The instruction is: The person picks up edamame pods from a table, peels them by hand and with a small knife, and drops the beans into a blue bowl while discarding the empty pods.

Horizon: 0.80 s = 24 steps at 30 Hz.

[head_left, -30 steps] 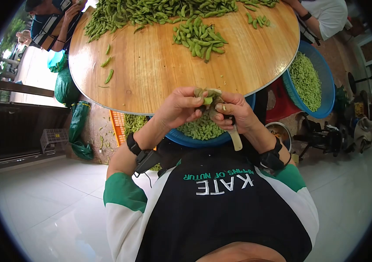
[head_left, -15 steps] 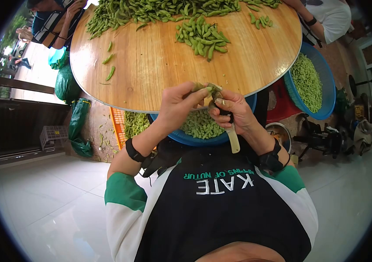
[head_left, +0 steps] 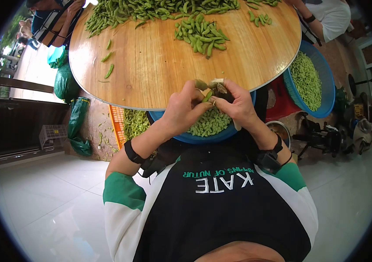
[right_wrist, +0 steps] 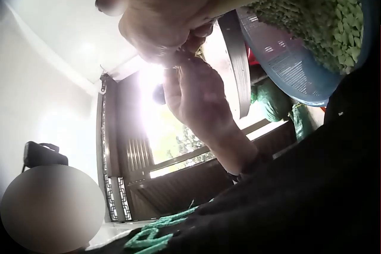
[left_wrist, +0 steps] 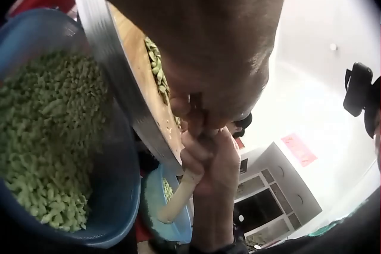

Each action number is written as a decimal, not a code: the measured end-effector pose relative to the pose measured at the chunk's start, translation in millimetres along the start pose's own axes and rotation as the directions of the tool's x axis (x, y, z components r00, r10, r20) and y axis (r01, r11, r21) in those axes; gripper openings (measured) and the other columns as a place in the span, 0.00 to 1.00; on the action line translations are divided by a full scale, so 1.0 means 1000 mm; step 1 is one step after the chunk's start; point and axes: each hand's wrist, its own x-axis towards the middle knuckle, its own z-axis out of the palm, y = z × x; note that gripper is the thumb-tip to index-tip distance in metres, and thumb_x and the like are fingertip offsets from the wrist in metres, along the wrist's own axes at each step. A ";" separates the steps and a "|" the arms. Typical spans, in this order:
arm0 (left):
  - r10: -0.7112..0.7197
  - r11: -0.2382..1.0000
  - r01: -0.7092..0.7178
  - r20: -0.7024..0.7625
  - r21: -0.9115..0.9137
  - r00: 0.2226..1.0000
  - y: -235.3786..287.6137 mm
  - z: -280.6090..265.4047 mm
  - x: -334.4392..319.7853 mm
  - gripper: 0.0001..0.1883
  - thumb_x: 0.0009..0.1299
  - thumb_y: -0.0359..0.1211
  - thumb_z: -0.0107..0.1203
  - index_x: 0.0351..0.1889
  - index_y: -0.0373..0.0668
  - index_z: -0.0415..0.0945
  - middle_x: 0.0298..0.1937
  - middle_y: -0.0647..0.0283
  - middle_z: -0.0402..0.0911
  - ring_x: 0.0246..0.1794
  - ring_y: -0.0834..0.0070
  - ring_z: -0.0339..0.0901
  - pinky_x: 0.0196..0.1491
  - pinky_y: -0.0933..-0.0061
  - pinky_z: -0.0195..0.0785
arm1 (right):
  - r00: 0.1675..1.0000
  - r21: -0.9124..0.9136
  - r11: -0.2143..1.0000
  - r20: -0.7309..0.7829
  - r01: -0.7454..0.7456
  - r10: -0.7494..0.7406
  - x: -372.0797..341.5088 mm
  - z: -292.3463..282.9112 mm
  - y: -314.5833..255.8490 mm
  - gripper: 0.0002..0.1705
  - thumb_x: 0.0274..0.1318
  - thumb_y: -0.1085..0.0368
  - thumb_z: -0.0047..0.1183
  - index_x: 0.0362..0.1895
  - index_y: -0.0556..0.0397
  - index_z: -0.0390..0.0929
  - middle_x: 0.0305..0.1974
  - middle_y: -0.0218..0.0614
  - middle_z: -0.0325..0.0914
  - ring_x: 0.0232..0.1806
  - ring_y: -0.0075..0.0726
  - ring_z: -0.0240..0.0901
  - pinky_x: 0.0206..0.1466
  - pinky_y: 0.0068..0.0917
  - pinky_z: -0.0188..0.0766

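Just past the table's front edge, my left hand [head_left: 181, 109] and right hand [head_left: 240, 107] meet, fingertips close together. My left fingers and thumb pinch a green soybean pod [head_left: 208, 96], with the right thumb right at its end. Brownish coverings or stains show on the index fingertips. My right hand also grips a tool by its pale flat handle [left_wrist: 178, 199], which points down in the left wrist view; its working end is hidden by the fingers. Below the hands sits a blue basin [head_left: 190, 139] holding shelled green beans [head_left: 212, 123].
The round wooden table [head_left: 142, 70] bears a large pod heap [head_left: 151, 12], a smaller pile [head_left: 201, 36] and several loose pods. Another blue basin of beans [head_left: 304, 81] stands right. An orange crate [head_left: 117, 124] stands left of my basin. Other people sit across the table.
My hands have turned, backs more upward, with fingertips together over the basin. The tool's handle, plain before, is now mostly hidden under my right hand in the head view.
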 end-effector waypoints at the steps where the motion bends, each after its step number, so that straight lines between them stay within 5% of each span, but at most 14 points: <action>1: -0.001 1.000 0.001 0.001 0.000 1.000 -0.001 0.000 -0.001 0.17 0.62 0.29 0.60 0.43 0.35 0.65 0.24 0.54 0.77 0.23 0.57 0.77 0.25 0.67 0.67 | 1.000 -0.037 0.999 0.011 0.013 -0.012 0.000 0.000 0.002 0.16 0.55 0.70 0.56 0.48 0.59 0.72 0.30 0.26 0.74 0.31 0.14 0.67 0.33 0.15 0.66; 6: 0.179 0.969 -0.184 0.042 0.164 0.983 -0.009 -0.001 -0.004 0.19 0.60 0.30 0.63 0.39 0.37 0.61 0.24 0.54 0.77 0.23 0.56 0.76 0.24 0.66 0.66 | 0.994 -0.166 0.986 0.106 0.028 -0.010 0.003 -0.011 0.003 0.15 0.55 0.73 0.54 0.48 0.60 0.72 0.33 0.23 0.73 0.34 0.13 0.66 0.36 0.14 0.65; 9: 0.151 0.981 -0.162 0.104 0.109 0.983 -0.003 0.001 -0.004 0.19 0.59 0.30 0.64 0.38 0.37 0.62 0.24 0.56 0.77 0.22 0.62 0.77 0.24 0.69 0.67 | 0.979 -0.218 0.976 0.202 0.013 0.032 0.007 -0.015 0.005 0.14 0.54 0.74 0.51 0.47 0.60 0.72 0.34 0.23 0.73 0.35 0.13 0.66 0.37 0.14 0.65; 12: 0.048 0.999 -0.048 0.108 0.000 0.993 0.001 0.000 -0.004 0.18 0.60 0.30 0.64 0.39 0.36 0.65 0.26 0.59 0.77 0.24 0.73 0.77 0.25 0.73 0.67 | 0.989 -0.207 0.974 0.129 0.095 -0.069 0.007 -0.009 0.004 0.06 0.55 0.71 0.51 0.38 0.58 0.73 0.24 0.23 0.68 0.25 0.14 0.62 0.26 0.17 0.60; 13: 0.048 0.999 -0.048 0.108 0.000 0.993 -0.002 0.004 -0.003 0.18 0.60 0.30 0.64 0.39 0.36 0.65 0.26 0.59 0.77 0.24 0.73 0.77 0.25 0.73 0.67 | 0.997 -0.071 0.997 0.069 -0.019 0.024 0.007 -0.009 0.000 0.05 0.56 0.71 0.50 0.37 0.57 0.73 0.22 0.24 0.68 0.23 0.14 0.62 0.24 0.16 0.59; 15: 0.061 0.927 -0.057 0.000 -0.371 0.998 -0.008 0.013 -0.001 0.14 0.62 0.27 0.62 0.41 0.35 0.70 0.29 0.65 0.78 0.29 0.83 0.75 0.30 0.77 0.68 | 0.992 0.108 0.986 0.022 -0.124 0.122 0.007 -0.008 0.003 0.04 0.57 0.72 0.49 0.37 0.56 0.73 0.19 0.25 0.68 0.17 0.14 0.61 0.18 0.15 0.55; 16: 0.061 0.928 -0.057 -0.002 -0.369 0.998 -0.007 0.015 0.000 0.14 0.62 0.27 0.62 0.41 0.35 0.70 0.29 0.65 0.78 0.29 0.83 0.75 0.30 0.77 0.68 | 0.992 0.109 0.987 0.025 -0.122 0.120 0.008 -0.008 0.005 0.04 0.57 0.72 0.49 0.37 0.56 0.73 0.19 0.25 0.68 0.17 0.14 0.61 0.18 0.15 0.55; 18: -0.096 0.766 0.053 -0.033 -0.640 0.995 -0.005 0.018 0.001 0.10 0.65 0.25 0.59 0.43 0.34 0.73 0.34 0.67 0.79 0.34 0.84 0.74 0.33 0.80 0.67 | 0.991 0.192 0.972 0.024 -0.133 0.131 0.006 -0.006 0.007 0.05 0.57 0.71 0.48 0.38 0.57 0.73 0.19 0.25 0.68 0.16 0.15 0.61 0.18 0.16 0.54; 22: -0.201 0.696 0.125 -0.025 -0.707 0.979 -0.021 0.019 0.003 0.07 0.67 0.25 0.56 0.42 0.34 0.74 0.36 0.66 0.79 0.34 0.84 0.75 0.35 0.85 0.66 | 0.981 0.150 0.970 0.009 -0.192 0.193 0.001 -0.001 0.001 0.05 0.58 0.70 0.48 0.38 0.58 0.72 0.20 0.27 0.70 0.17 0.17 0.64 0.19 0.16 0.58; 24: -0.274 0.516 0.156 0.010 -0.842 0.962 -0.019 0.014 0.006 0.06 0.68 0.27 0.54 0.42 0.35 0.74 0.35 0.65 0.79 0.32 0.84 0.74 0.30 0.87 0.64 | 0.976 0.007 0.978 0.056 -0.210 0.210 -0.002 0.004 -0.007 0.06 0.58 0.69 0.47 0.38 0.59 0.71 0.21 0.28 0.72 0.19 0.18 0.67 0.21 0.17 0.62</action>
